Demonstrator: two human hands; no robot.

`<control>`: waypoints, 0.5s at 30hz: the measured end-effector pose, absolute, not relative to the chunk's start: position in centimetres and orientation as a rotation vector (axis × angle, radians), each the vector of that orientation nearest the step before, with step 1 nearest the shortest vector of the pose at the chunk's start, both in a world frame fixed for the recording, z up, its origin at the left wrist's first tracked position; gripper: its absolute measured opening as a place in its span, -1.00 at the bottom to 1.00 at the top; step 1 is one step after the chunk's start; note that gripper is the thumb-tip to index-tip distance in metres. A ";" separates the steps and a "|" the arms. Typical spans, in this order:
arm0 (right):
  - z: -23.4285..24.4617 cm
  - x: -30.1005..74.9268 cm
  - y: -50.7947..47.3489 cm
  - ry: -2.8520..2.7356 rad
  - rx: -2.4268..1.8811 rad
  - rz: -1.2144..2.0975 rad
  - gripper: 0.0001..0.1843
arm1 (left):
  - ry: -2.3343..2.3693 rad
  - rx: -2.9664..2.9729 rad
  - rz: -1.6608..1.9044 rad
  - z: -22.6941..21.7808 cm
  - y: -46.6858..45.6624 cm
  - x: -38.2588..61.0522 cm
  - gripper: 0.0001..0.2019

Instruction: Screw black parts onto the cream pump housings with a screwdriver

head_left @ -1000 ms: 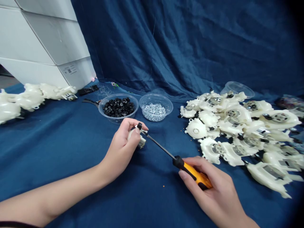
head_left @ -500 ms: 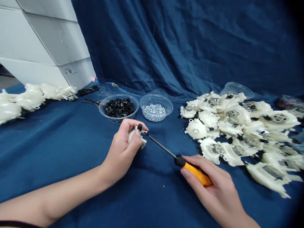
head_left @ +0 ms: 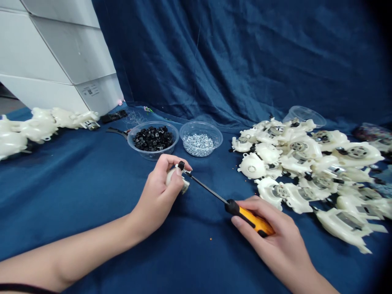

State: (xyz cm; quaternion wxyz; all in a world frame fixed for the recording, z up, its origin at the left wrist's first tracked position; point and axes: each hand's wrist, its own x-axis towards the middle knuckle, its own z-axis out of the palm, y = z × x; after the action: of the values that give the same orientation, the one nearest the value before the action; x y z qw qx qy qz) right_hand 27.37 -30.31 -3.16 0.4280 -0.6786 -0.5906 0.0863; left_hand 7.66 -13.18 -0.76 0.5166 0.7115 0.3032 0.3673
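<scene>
My left hand (head_left: 161, 190) is closed around a small cream plastic housing (head_left: 185, 186), most of it hidden by the fingers. A small black piece (head_left: 181, 165) sticks up from it between thumb and forefinger. In my right hand (head_left: 269, 232) is a screwdriver (head_left: 249, 217) with an orange and black handle. Its shaft slants up to the left, and the tip meets the housing's right side by my left fingertips. The exact contact point is too small to make out.
Behind my left hand stand a clear bowl of small black parts (head_left: 153, 154) and a clear bowl of silver screws (head_left: 201, 152). Many cream housings (head_left: 301, 149) are heaped at right, with others (head_left: 39, 124) at far left. White boxes (head_left: 45, 53) rise at back left.
The screwdriver handle has turned in my right hand, showing more black on its side. My left hand and the housing have stayed almost in place.
</scene>
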 end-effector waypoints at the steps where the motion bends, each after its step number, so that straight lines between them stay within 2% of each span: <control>1: -3.2 27.4 -30.3 -1.502 -1.665 0.161 -0.86 | 0.723 1.709 0.884 -0.8 -13.2 7.6 -0.76; 15: -3.2 27.1 -30.5 -1.464 -1.732 0.238 -0.74 | 0.722 1.700 0.904 -0.6 -13.4 7.5 -0.74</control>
State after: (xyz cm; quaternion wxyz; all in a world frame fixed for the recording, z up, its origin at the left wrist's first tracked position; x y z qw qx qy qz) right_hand 27.10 -30.55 -3.21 0.4174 -0.6901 -0.5835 0.0950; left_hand 7.52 -13.44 -0.63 0.5166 0.7079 0.3007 0.3764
